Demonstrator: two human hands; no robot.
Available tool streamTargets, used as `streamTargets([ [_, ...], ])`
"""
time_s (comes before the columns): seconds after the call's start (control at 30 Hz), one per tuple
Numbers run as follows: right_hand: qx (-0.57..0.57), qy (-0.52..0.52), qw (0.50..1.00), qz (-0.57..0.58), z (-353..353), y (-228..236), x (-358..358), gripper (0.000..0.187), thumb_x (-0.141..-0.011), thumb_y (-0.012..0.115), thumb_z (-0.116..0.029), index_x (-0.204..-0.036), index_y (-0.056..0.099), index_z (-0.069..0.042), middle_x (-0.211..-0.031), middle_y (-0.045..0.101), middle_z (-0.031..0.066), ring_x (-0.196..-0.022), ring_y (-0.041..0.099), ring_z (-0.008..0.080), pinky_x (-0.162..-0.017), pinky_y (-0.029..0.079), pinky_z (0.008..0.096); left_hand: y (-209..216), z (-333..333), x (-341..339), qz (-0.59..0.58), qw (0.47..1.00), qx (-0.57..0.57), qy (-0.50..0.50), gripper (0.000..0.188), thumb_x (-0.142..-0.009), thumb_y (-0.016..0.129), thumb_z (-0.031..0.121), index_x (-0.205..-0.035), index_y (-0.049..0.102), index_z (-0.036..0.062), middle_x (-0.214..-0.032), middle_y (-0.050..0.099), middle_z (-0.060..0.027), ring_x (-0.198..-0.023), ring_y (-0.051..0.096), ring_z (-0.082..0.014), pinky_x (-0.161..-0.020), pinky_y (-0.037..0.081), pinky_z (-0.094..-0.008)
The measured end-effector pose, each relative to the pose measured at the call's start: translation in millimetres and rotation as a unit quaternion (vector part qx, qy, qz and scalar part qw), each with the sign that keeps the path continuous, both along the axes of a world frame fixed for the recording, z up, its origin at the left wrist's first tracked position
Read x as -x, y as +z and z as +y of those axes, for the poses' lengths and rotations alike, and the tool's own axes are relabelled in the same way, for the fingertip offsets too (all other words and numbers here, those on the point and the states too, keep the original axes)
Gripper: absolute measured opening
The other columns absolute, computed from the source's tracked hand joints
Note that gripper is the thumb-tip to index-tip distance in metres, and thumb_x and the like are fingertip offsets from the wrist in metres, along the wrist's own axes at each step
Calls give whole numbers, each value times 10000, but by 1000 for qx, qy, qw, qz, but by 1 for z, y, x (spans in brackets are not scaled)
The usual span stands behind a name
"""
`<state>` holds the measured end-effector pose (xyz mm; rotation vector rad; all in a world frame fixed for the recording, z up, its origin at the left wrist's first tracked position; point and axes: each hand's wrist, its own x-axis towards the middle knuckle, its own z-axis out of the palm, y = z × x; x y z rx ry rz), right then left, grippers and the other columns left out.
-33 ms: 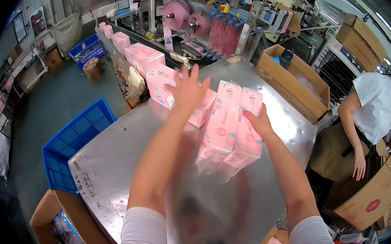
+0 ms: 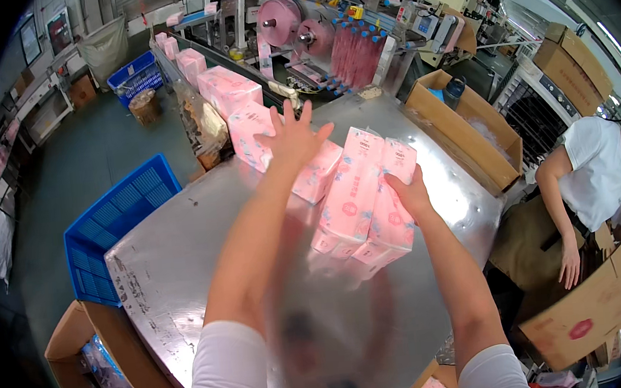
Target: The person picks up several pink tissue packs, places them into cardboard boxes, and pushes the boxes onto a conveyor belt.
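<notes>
Pink tissue packs with blue flower prints sit on the metal table. Two of them, a left tissue pack (image 2: 352, 186) and a right tissue pack (image 2: 389, 220), lie side by side in front of me. My right hand (image 2: 409, 193) grips the right pack at its outer side, thumb on its upper face and the other fingers hidden behind. With fingers spread, my left hand (image 2: 295, 139) is over the gap between a far tissue pack (image 2: 248, 136) and a nearer tissue pack (image 2: 317, 172). Whether its palm touches either one, I cannot tell.
More packs come along a conveyor (image 2: 184, 83) at the far left. A blue crate (image 2: 123, 227) and an open carton (image 2: 110, 363) flank the metal table (image 2: 182, 259). A long carton (image 2: 462, 134) stands right. A co-worker (image 2: 599, 174) handles a cardboard box (image 2: 597, 301).
The co-worker's cardboard box has shifted slightly to the left. My hands and the tissue packs stay almost where they were.
</notes>
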<state>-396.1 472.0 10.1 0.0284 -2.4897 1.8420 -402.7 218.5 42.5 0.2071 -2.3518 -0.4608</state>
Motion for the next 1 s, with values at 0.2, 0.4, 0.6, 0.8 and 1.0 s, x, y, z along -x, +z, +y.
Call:
streamTargets([
  [0.2,-4,25,981,-191,0,30,-24,633,-770,702,-327,-1222,467,51,-1081,599,171,-950,609,238,-792,501,343,-18,-15,-11,-280,917,110,-262,499,-802,505,584,-852,670,116,-1028,579,-116,-1139,437,-291,-939,166,-712],
  [0.4,-24,108,974,-199,5,7,-53,507,-788,669,-387,-1095,604,11,-979,647,124,-878,625,185,-731,512,324,8,-11,-155,-122,870,71,-472,477,-797,586,473,-509,496,103,-623,518,-62,-720,544,-251,-970,230,-590],
  [0.6,-29,327,923,-200,-84,9,-163,471,-819,639,-371,-1116,595,-9,-952,661,102,-845,625,186,-729,499,336,13,-93,-281,-155,901,-126,-384,198,-740,692,238,-833,654,68,-788,627,-84,-837,586,-286,-948,347,-432],
  [0.8,-350,321,851,226,-195,47,-136,662,-773,646,-437,-1296,449,-83,-1277,504,135,-1164,490,297,-963,393,413,11,-194,-338,-238,963,-30,120,718,-801,599,386,-1318,354,-48,-1390,307,-244,-1319,225,-394,-1054,257,-452],
  [1.0,-451,154,879,-11,-208,62,-67,916,-700,666,-421,-1431,190,-143,-1484,98,198,-1220,395,418,-968,386,465,4,-156,-366,-250,965,83,2,758,-791,603,422,-1275,359,-109,-1336,328,-306,-1278,272,-448,-1030,301,-478],
])
